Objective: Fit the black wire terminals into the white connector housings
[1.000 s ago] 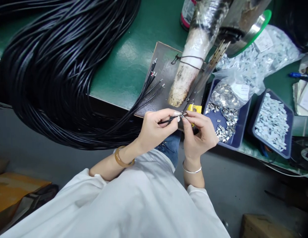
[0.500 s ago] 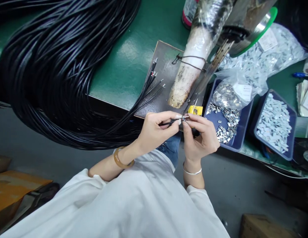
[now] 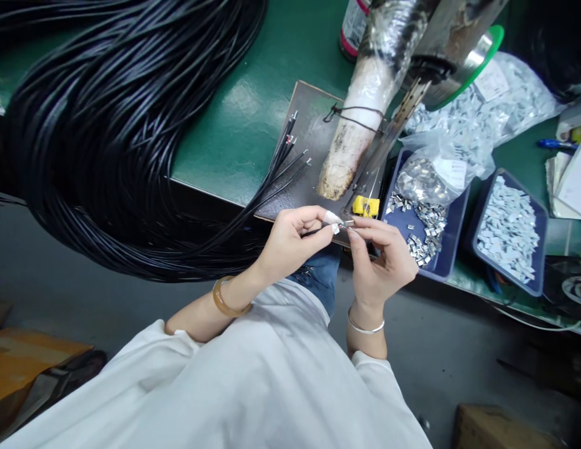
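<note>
My left hand (image 3: pixel 297 240) pinches a black cable (image 3: pixel 311 232) close to its stripped end, with white wrapping on the thumb and a fingertip. Right beside it, my right hand (image 3: pixel 381 252) is closed on a small metal piece (image 3: pixel 348 223) at the cable's end; its exact shape is hard to make out between the fingertips. Several other cable ends (image 3: pixel 290 140) with bared tips lie on the grey board (image 3: pixel 313 103), left of the hands. A large bundle of black cables (image 3: pixel 98 125) covers the left of the green table.
A soldering iron stand with a white wrapped tube (image 3: pixel 346 143) leans above my hands, near a yellow block (image 3: pixel 366 206). To the right stand a blue tray (image 3: pixel 452 249) of metal parts and another tray (image 3: pixel 536 284) of pale pieces. Plastic bags (image 3: pixel 519 103) lie behind.
Both hands stay together at the cable's end, the fingertips shifting slightly around the metal piece. The view has moved a little, so the trays appear farther left.
</note>
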`<state>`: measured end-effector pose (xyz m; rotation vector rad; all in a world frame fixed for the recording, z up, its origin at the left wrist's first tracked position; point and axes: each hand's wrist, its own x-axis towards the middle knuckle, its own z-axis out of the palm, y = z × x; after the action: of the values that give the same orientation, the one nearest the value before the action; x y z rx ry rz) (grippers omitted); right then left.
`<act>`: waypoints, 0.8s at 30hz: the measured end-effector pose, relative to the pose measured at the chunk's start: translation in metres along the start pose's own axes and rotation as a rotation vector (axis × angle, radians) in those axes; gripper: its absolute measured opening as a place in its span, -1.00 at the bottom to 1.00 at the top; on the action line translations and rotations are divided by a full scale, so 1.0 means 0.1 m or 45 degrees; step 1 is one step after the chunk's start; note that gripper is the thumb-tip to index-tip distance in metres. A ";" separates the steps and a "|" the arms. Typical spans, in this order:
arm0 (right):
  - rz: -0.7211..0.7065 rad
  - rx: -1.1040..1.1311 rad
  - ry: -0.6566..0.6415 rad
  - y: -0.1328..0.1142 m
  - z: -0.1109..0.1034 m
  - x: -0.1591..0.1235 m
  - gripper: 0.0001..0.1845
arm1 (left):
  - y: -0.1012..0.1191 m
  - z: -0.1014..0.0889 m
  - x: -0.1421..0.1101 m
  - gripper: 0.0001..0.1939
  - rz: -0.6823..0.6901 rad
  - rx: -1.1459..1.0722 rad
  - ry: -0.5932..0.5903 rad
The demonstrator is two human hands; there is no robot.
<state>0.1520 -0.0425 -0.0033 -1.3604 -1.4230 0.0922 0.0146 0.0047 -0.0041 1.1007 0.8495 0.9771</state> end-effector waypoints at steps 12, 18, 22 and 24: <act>0.132 -0.050 -0.057 -0.07 -0.17 -0.02 -0.81 | 0.01 -0.02 0.00 -0.89 0.027 0.076 0.036; -0.120 -0.055 -0.083 0.04 0.03 0.02 -0.82 | 0.01 0.00 0.02 -0.91 0.139 0.146 0.058; -0.120 -0.043 -0.061 0.05 0.10 0.06 -0.82 | 0.01 0.00 0.03 -0.91 0.218 0.210 0.115; -0.121 -0.048 -0.056 0.05 0.11 0.08 -0.82 | 0.01 0.00 0.03 -0.90 0.255 0.238 0.125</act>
<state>0.1492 -0.0289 -0.0060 -1.3264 -1.5311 0.0333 0.0155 0.0079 -0.0038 1.3255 0.9372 1.1423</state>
